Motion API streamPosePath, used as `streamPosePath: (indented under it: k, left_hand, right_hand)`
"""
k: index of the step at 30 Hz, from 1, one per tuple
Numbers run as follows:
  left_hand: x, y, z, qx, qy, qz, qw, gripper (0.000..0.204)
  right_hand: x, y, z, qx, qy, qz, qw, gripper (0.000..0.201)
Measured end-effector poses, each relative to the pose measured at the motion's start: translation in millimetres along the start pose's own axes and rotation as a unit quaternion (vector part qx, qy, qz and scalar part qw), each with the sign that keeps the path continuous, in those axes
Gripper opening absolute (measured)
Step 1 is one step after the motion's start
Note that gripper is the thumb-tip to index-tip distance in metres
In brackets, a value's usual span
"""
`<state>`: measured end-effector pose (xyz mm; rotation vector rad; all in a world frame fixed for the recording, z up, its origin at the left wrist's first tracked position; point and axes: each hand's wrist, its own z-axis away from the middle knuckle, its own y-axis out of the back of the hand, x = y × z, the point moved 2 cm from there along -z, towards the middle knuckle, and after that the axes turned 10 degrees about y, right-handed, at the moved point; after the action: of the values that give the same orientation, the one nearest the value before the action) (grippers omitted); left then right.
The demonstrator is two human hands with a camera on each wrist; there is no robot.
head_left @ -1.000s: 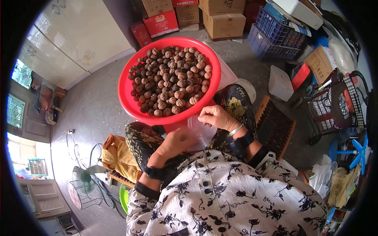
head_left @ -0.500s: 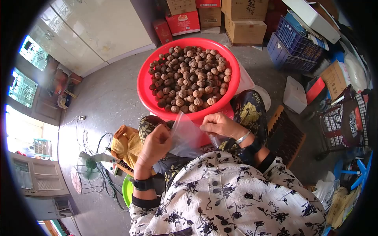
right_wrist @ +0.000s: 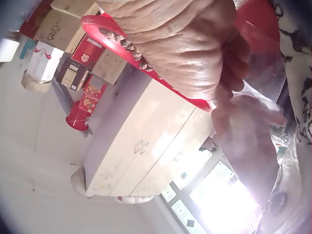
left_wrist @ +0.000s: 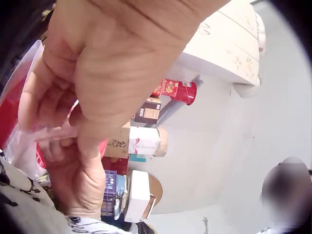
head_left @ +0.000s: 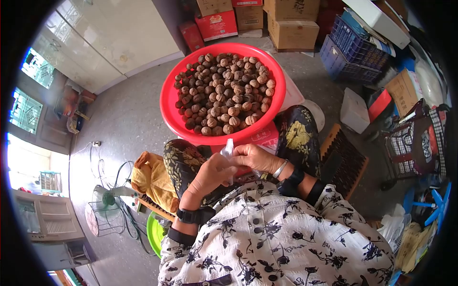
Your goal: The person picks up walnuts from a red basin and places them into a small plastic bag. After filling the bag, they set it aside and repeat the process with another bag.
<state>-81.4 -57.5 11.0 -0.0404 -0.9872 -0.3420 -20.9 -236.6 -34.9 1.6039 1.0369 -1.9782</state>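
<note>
A clear plastic bag (head_left: 228, 148) is bunched between both hands, just in front of the basin. The left hand (head_left: 211, 173) pinches it from the left, while the right hand (head_left: 258, 158) grips it with curled fingers. Their fingertips meet in the head view. In the left wrist view the bag's film (left_wrist: 24, 148) hangs below the fingers; the right wrist view shows film (right_wrist: 267, 68) past the right hand's fingers. Walnuts (head_left: 224, 95) fill a wide red basin (head_left: 169, 114) beyond the hands, close to the knees.
A red box (head_left: 263, 137) stands under the basin. Stacked cartons (head_left: 292, 34) and blue crates (head_left: 350, 47) line the back. A yellow cloth (head_left: 155, 178), a fan (head_left: 107, 200) and loose cords are at the left, a checked trolley bag (head_left: 412, 143) at the right.
The left hand was blurred and apart from the right at first. Half a second ago both hands held the bag spread wide; now they have come together and the bag is gathered narrow.
</note>
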Motion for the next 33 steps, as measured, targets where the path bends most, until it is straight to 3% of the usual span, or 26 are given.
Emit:
streamPosePath:
  k: [4,10,12,16,19,21,28,33]
  left_hand:
    - [-3.1,2.5,-5.7,-0.01,-0.015,0.041,0.999,0.02]
    - [-4.8,0.6,-9.3,-0.002,0.022,0.051,0.998,0.016]
    - [-4.7,-1.1,-7.0,-0.035,0.011,0.116,0.993,0.015]
    - [-7.5,-0.4,-5.9,-0.033,-0.018,0.113,0.993,0.014]
    - [-16.3,6.0,-9.4,0.037,-0.002,0.164,0.986,0.011]
    - [-18.5,12.3,-11.9,0.126,0.009,0.093,0.988,0.01]
    - [-10.1,6.6,-10.4,0.14,-0.028,0.102,0.985,0.01]
    - [-8.6,6.7,-13.8,0.122,-0.025,0.127,0.984,0.009]
  right_hand:
    - [-3.1,1.8,0.2,-0.003,0.018,0.038,0.999,0.022]
    - [1.2,2.4,-0.4,-0.007,0.032,-0.017,0.999,0.023]
    - [4.8,4.6,-0.9,-0.003,0.052,0.005,0.999,0.022]
    - [-2.4,2.1,0.4,0.019,0.058,-0.004,0.998,0.019]
    - [-13.0,10.4,6.6,0.014,0.039,-0.01,0.999,0.018]
    - [-10.2,14.8,6.7,0.008,0.041,0.01,0.999,0.017]
    - [-9.4,7.8,4.0,0.022,0.017,-0.039,0.999,0.018]
    - [-4.3,10.8,3.4,0.044,0.038,0.013,0.998,0.021]
